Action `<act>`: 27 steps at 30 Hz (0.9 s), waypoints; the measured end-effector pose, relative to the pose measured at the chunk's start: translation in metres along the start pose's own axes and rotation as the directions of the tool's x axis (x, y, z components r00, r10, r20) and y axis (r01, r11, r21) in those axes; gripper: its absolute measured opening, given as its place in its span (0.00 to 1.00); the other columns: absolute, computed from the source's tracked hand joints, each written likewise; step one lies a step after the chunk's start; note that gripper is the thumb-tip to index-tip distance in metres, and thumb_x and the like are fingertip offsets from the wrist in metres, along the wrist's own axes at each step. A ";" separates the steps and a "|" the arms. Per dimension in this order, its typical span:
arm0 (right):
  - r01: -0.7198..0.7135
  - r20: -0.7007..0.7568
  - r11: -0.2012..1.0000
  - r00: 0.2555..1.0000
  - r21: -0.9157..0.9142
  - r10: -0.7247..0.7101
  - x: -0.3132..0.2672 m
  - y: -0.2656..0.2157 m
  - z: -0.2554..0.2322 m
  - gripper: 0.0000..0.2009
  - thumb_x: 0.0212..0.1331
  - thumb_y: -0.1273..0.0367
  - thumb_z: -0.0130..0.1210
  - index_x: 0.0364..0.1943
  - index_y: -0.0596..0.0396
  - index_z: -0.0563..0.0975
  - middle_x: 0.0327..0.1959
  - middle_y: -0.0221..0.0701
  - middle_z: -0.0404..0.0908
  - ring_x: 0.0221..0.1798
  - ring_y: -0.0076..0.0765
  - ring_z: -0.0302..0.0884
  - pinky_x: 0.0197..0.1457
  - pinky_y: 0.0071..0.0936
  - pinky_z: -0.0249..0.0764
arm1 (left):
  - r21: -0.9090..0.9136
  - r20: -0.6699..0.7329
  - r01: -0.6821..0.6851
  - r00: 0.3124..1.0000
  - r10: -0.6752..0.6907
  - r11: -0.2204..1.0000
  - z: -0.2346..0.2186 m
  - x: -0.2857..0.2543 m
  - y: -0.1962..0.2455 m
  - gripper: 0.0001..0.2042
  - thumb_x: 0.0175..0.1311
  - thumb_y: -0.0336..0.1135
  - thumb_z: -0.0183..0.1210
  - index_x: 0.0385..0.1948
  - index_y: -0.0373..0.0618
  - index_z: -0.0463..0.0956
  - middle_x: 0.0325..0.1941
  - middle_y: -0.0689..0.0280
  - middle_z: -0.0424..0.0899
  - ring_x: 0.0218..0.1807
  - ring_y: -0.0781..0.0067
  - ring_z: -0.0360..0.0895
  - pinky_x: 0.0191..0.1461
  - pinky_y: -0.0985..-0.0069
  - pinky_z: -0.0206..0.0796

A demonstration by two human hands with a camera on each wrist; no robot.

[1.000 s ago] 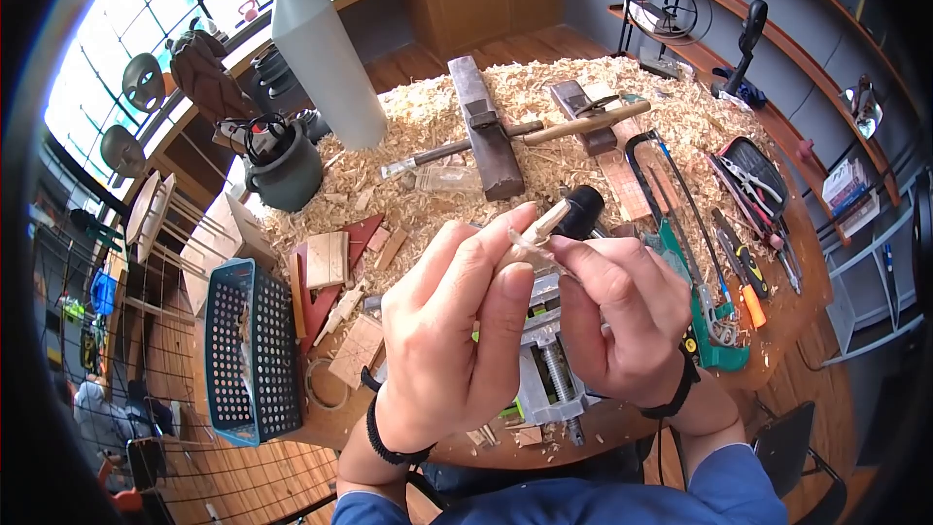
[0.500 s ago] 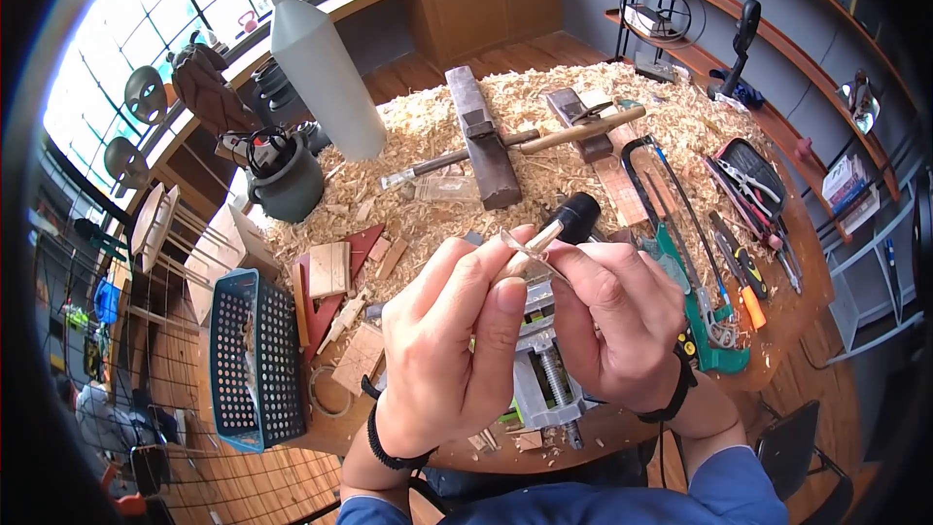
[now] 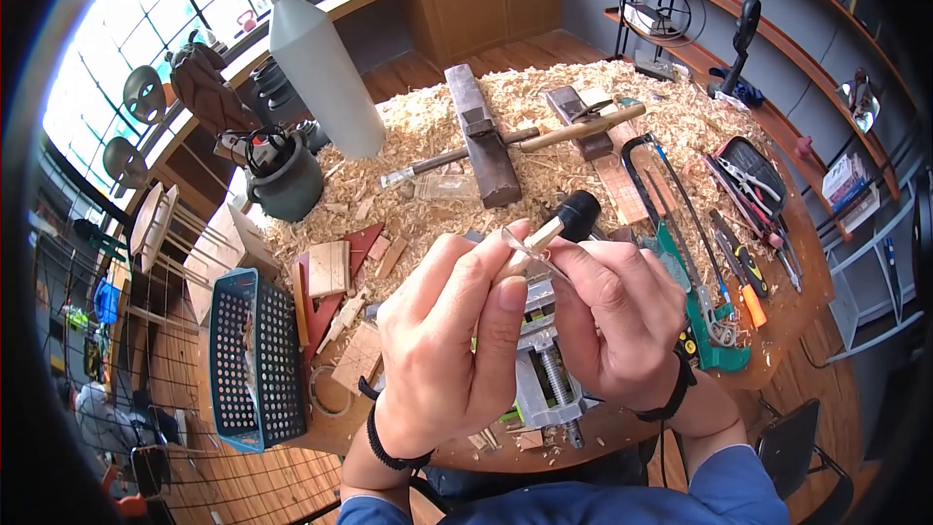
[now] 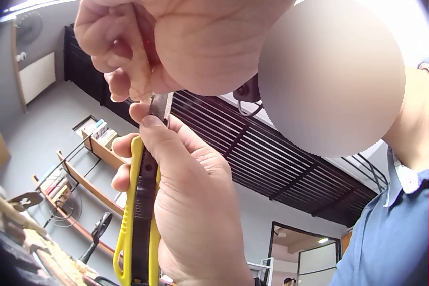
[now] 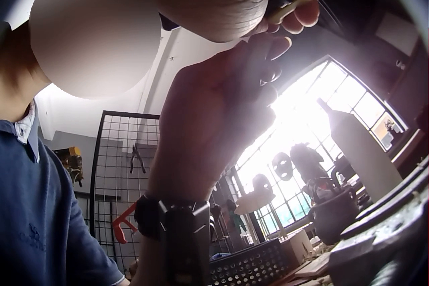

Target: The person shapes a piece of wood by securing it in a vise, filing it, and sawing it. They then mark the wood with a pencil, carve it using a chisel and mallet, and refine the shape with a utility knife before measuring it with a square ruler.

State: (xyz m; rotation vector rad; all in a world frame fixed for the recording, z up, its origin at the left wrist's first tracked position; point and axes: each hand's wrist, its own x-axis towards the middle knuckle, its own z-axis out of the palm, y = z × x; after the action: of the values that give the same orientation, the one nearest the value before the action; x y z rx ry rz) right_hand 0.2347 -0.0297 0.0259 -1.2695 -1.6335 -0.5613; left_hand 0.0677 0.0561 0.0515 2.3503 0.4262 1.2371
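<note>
Raised over the bench, my left hand (image 3: 437,331) pinches a small pale wooden stick (image 3: 546,233) between thumb and fingers. My right hand (image 3: 622,316) grips a yellow utility knife (image 4: 141,199), its thumb near the base of the blade (image 4: 159,106). The blade meets the stick at the left fingertips, where a thin shaving (image 3: 508,237) curls up. Most of the knife is hidden behind the right hand in the head view. Below the hands a metal vise (image 3: 552,374) is fixed at the bench's near edge.
Wood shavings (image 3: 408,224) cover much of the bench. On them lie a long hand plane (image 3: 481,136), a smaller plane (image 3: 580,126) and a hammer-like tool. A green-handled hacksaw (image 3: 680,253) and pliers (image 3: 748,180) are at right. A perforated basket (image 3: 255,360) stands at left.
The head view has shifted slightly. The hands stay close together, with the stick turned a little, and a shaving now stands up more from it near the left fingertips.
</note>
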 end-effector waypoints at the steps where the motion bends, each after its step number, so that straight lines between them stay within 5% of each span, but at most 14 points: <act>1: 0.015 -0.022 1.000 1.000 -0.026 -0.016 -0.001 0.001 0.001 0.18 0.60 0.77 0.65 0.55 0.60 0.85 0.39 0.32 0.84 0.33 0.34 0.83 0.32 0.31 0.72 | 0.002 0.006 0.007 1.000 -0.007 1.000 0.000 0.000 0.000 0.14 0.75 0.27 0.59 0.57 0.30 0.81 0.33 0.54 0.79 0.28 0.58 0.78 0.31 0.66 0.69; 4: -0.016 0.023 1.000 1.000 0.007 0.016 0.002 -0.003 -0.003 0.14 0.63 0.79 0.64 0.53 0.63 0.84 0.40 0.40 0.86 0.30 0.44 0.81 0.32 0.35 0.74 | 0.014 -0.019 -0.021 1.000 0.021 1.000 0.003 0.000 -0.001 0.14 0.75 0.28 0.58 0.57 0.30 0.81 0.33 0.54 0.78 0.28 0.58 0.77 0.31 0.66 0.69; 8: -0.019 0.027 1.000 0.999 -0.008 0.019 0.002 -0.002 -0.003 0.14 0.63 0.79 0.64 0.53 0.63 0.84 0.40 0.40 0.86 0.30 0.44 0.81 0.32 0.35 0.74 | -0.004 -0.030 -0.011 0.999 0.011 1.000 0.005 -0.001 -0.002 0.14 0.76 0.28 0.58 0.57 0.30 0.81 0.33 0.54 0.78 0.27 0.58 0.77 0.30 0.66 0.68; 10: 0.012 0.012 0.998 1.000 -0.059 -0.012 0.000 0.001 -0.001 0.18 0.58 0.77 0.65 0.55 0.61 0.85 0.40 0.32 0.84 0.34 0.34 0.84 0.32 0.31 0.72 | -0.011 -0.037 -0.023 0.999 0.023 1.000 0.005 -0.001 -0.002 0.13 0.76 0.27 0.57 0.56 0.30 0.81 0.33 0.54 0.78 0.27 0.58 0.77 0.30 0.66 0.69; 20: 0.045 0.023 0.992 0.999 -0.120 -0.042 -0.009 0.007 0.011 0.18 0.59 0.75 0.64 0.54 0.64 0.83 0.42 0.36 0.84 0.35 0.37 0.84 0.35 0.34 0.74 | 0.139 -0.065 0.057 0.997 -0.048 0.989 0.013 -0.004 0.009 0.08 0.73 0.26 0.59 0.47 0.30 0.81 0.31 0.54 0.77 0.24 0.54 0.76 0.28 0.65 0.67; 27: 0.072 -0.102 0.981 0.991 -0.181 -0.091 -0.006 0.013 0.017 0.16 0.65 0.74 0.63 0.55 0.65 0.83 0.40 0.39 0.86 0.32 0.36 0.83 0.34 0.32 0.75 | -0.122 -0.038 0.116 0.992 -0.121 0.986 0.011 -0.005 0.003 0.08 0.76 0.25 0.57 0.48 0.29 0.82 0.28 0.57 0.75 0.22 0.61 0.72 0.27 0.69 0.63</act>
State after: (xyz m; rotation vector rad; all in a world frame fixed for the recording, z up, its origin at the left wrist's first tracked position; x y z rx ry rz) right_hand 0.2398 -0.0145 0.0108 -1.2795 -1.5762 -0.8285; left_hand 0.0747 0.0483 0.0444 2.1681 0.4859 1.2280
